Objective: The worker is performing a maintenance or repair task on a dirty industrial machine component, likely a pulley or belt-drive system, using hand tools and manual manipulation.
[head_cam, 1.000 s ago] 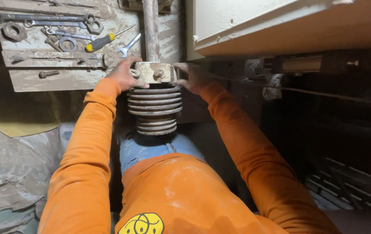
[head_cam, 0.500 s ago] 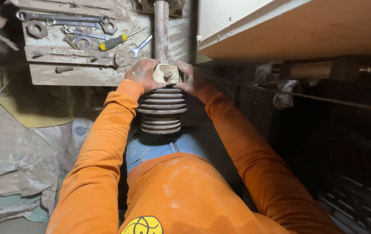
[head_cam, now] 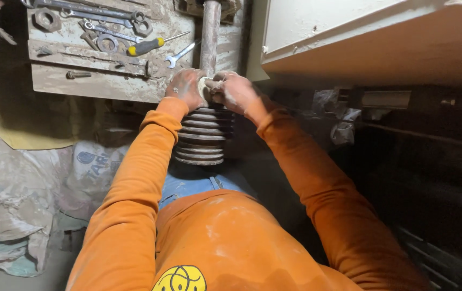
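A finned metal cylinder (head_cam: 203,137) stands upright between my knees, with a rusty metal rod (head_cam: 210,35) rising from its top. My left hand (head_cam: 185,87) grips the pale block on top of the cylinder from the left side. My right hand (head_cam: 235,90) closes on the same block from the right, fingers meeting the left hand at the rod's base. The block itself is almost wholly hidden under my dusty fingers. Both arms wear orange sleeves.
A dirty wooden board (head_cam: 101,81) behind the cylinder carries several spanners (head_cam: 88,12), a yellow-handled screwdriver (head_cam: 146,46) and a bolt (head_cam: 78,75). A pale cabinet edge (head_cam: 371,37) overhangs at the upper right. Sacks (head_cam: 21,210) lie at the left; dark machinery (head_cam: 430,188) fills the right.
My hands have drawn together over the top block, covering it, where earlier they held its two sides apart. The view has shifted, so the cylinder sits a little further right.
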